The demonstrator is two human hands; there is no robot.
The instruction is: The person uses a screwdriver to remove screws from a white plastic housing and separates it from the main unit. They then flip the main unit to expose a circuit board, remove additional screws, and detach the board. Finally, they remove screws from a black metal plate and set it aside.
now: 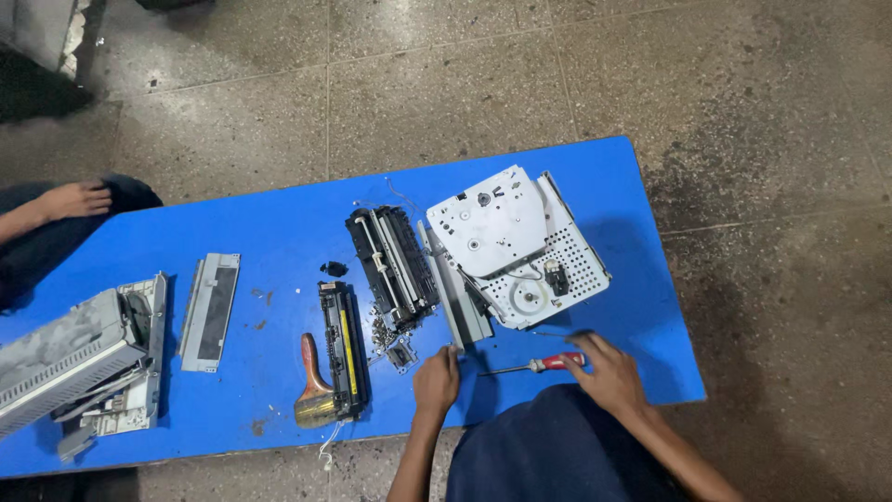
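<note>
**Printer stripped down on blue table**

Beside the white printer chassis (516, 251), the right hand (609, 372) closes loosely over a red-handled screwdriver (539, 364); the left hand (437, 381), fingers curled, steadies the grey panel (460, 302). Unscrewing likely follows, needing tip alignment.

On the tabletop (279, 232), the metal frame (516, 246) lies at the right, with the roller unit (392, 270) just left of it. A screwdriver (534, 365) lies in front of the frame. The cartridge (344, 349) sits left of the roller unit, the brush (314, 386) beside it. Farther left lie a flat panel (211, 311) and, at the far left, a printer casing (79, 363).
</note>
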